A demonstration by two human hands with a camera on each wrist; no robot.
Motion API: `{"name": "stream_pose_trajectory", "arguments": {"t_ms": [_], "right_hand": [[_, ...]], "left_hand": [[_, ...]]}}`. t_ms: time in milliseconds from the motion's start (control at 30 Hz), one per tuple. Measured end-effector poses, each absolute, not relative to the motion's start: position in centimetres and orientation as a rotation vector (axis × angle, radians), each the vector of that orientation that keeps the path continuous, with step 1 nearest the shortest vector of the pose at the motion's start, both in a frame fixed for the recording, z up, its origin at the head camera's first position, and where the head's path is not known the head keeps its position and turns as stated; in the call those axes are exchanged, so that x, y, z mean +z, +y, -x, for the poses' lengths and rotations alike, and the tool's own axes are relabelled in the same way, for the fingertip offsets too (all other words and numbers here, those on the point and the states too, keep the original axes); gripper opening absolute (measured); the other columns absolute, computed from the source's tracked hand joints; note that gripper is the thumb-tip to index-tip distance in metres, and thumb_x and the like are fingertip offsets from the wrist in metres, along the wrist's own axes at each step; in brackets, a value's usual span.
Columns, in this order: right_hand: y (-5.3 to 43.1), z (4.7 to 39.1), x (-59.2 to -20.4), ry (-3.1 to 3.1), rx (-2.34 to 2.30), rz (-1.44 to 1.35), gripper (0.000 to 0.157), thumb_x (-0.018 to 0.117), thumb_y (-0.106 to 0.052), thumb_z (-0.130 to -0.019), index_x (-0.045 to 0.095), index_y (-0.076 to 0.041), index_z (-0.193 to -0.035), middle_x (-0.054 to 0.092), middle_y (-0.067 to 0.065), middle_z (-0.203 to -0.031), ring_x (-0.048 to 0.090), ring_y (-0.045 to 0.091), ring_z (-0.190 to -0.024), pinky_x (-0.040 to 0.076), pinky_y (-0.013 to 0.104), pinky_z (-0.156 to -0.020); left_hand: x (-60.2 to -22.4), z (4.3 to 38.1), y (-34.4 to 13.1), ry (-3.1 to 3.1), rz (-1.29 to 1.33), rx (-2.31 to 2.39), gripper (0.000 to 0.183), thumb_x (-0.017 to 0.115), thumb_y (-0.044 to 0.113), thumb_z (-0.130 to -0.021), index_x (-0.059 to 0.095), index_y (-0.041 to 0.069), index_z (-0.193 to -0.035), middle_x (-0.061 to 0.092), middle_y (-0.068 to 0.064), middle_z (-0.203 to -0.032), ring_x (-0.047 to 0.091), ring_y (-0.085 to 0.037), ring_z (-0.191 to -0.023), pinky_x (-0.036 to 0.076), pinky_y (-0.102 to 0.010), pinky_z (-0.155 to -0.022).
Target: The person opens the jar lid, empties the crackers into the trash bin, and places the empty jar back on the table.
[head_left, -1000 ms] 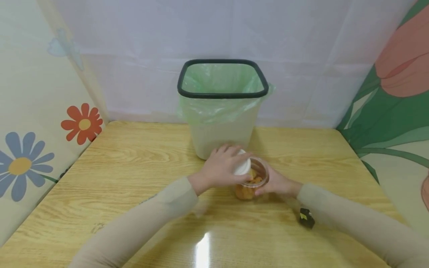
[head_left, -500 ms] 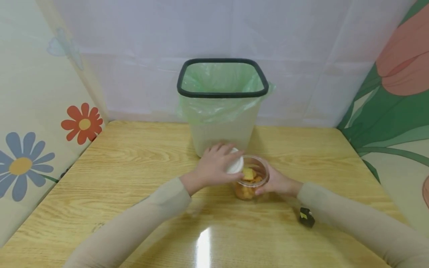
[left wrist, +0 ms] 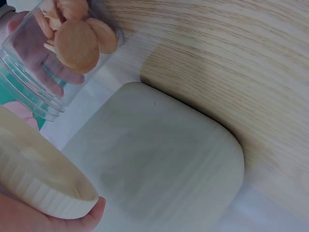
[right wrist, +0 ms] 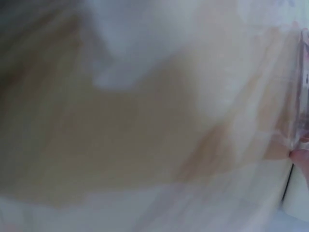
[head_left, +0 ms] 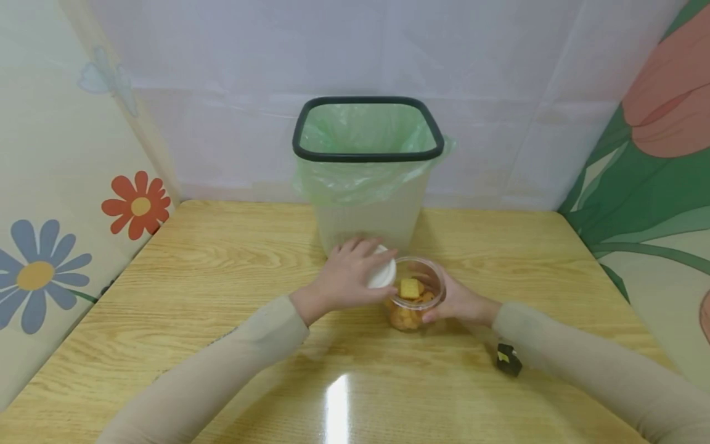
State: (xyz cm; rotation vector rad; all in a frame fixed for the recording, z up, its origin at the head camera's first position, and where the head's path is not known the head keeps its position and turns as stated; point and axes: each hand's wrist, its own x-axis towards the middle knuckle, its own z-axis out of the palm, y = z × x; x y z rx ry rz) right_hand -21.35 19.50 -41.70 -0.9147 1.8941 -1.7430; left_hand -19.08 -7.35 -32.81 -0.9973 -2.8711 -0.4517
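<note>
A clear plastic jar (head_left: pixel 418 268) stands on the table, holding several orange-brown round biscuits (left wrist: pixel 77 46) and, in the head view, a square yellow cracker (head_left: pixel 410 288) on top. My right hand (head_left: pixel 460 301) grips the jar around its right side. Left of the open mouth, my left hand (head_left: pixel 346 277) holds a ribbed white screw lid (head_left: pixel 383 269), tilted and apart from the jar. In the left wrist view the lid (left wrist: pixel 43 174) shows its hollow inside, with fingers along its edge. The right wrist view is mostly blurred; a fingertip (right wrist: pixel 301 159) touches the jar at its right edge.
Behind the hands stands a pale waste bin (head_left: pixel 368 209) with a black rim and a green liner bag. A small black object with a yellow mark (head_left: pixel 508 359) lies by the right sleeve. Flower-patterned cloth (head_left: pixel 50 185) borders the wooden table (head_left: pixel 233 246).
My left hand has moved left with the lid, away from the jar's mouth, baring more of the biscuits. The right hand and the jar have stayed in place.
</note>
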Motion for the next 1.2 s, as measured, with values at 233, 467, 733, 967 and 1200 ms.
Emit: {"name": "stream_pose_trajectory", "arguments": {"t_ms": [233, 467, 733, 967, 1200], "right_hand": [[19.5, 21.3, -41.6, 1.907, -1.727, 0.916, 0.117, 0.088, -0.020, -0.077, 0.005, 0.004, -0.156, 0.012, 0.035, -0.159, 0.013, 0.059, -0.145, 0.019, 0.060, -0.116], [19.5, 21.4, -41.5, 1.928, -1.719, 0.928, 0.117, 0.089, -0.021, -0.076, 0.007, 0.005, -0.155, 0.014, 0.035, -0.159, 0.016, 0.059, -0.144, 0.025, 0.049, -0.117], [19.5, 21.3, -41.4, 1.936, -1.714, 0.926, 0.116, 0.089, -0.018, -0.076, 0.007, 0.005, -0.155, 0.015, 0.035, -0.158, 0.016, 0.060, -0.143, 0.018, 0.065, -0.115], [19.5, 21.4, -41.4, 1.944, -1.714, 0.928, 0.116, 0.089, -0.020, -0.075, 0.009, 0.005, -0.155, 0.016, 0.035, -0.158, 0.018, 0.059, -0.143, 0.024, 0.055, -0.117], [19.6, 21.4, -41.4, 1.921, -1.717, 0.926, 0.116, 0.089, -0.021, -0.077, 0.008, 0.004, -0.155, 0.014, 0.034, -0.159, 0.016, 0.059, -0.144, 0.036, 0.026, -0.111]], "left_hand": [[-32.7, 18.9, -7.8, -2.853, 1.011, -0.428, 0.070, 0.066, 0.055, -0.089, 0.051, 0.021, -0.149, 0.040, -0.015, -0.157, 0.036, -0.044, -0.141, 0.035, -0.067, -0.107], [-33.0, 18.8, -8.5, -2.852, 1.000, -0.426, 0.071, 0.063, 0.057, -0.090, 0.050, 0.021, -0.150, 0.039, -0.015, -0.158, 0.035, -0.045, -0.142, 0.033, -0.068, -0.108], [-33.2, 18.7, -9.3, -2.861, 0.983, -0.395, 0.070, 0.063, 0.057, -0.091, 0.050, 0.021, -0.150, 0.039, -0.015, -0.158, 0.035, -0.045, -0.142, 0.034, -0.070, -0.107], [-33.5, 18.5, -10.1, -2.846, 0.961, -0.396, 0.070, 0.064, 0.056, -0.090, 0.051, 0.020, -0.149, 0.041, -0.015, -0.157, 0.036, -0.044, -0.141, 0.035, -0.072, -0.104], [-33.4, 18.3, -10.7, -2.812, 0.958, -0.396, 0.068, 0.066, 0.053, -0.089, 0.054, 0.018, -0.146, 0.044, -0.016, -0.154, 0.039, -0.045, -0.139, 0.038, -0.069, -0.102]]}}
